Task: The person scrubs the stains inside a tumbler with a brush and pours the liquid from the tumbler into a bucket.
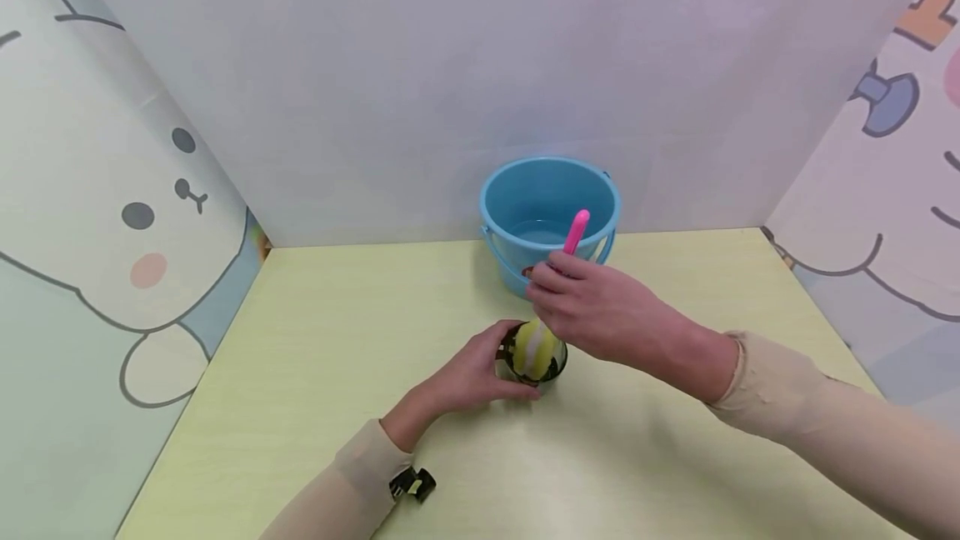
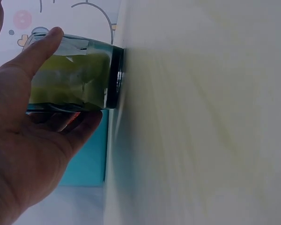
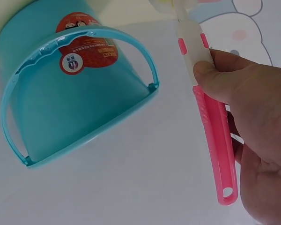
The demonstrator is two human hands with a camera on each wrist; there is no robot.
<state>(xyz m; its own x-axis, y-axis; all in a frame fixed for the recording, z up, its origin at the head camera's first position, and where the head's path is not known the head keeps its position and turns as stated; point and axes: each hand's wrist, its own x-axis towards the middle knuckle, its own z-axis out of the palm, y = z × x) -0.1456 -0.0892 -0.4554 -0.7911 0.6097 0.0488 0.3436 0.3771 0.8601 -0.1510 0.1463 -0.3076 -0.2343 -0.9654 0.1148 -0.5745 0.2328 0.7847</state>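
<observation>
My left hand point(image 1: 468, 373) grips a dark-tinted glass point(image 2: 114, 77) that stands upright on the table, thumb on one side and fingers round the other. A yellow and white sponge head point(image 1: 534, 348) fills the glass. It belongs to a cup brush whose pink handle point(image 3: 219, 150) rises above the glass. With thumb and fingers, my right hand point(image 1: 592, 307) pinches the brush at the white neck point(image 3: 196, 47) and upper handle, directly over the glass. In the right wrist view the sponge is mostly out of frame.
Behind the glass stands a light blue bucket point(image 1: 508, 263) with its handle point(image 3: 147, 58) folded down and a red label on its side. A pale wall point(image 1: 375, 107) closes off the back of the yellowish table point(image 1: 360, 298). Cartoon-printed panels point(image 1: 90, 190) flank both sides.
</observation>
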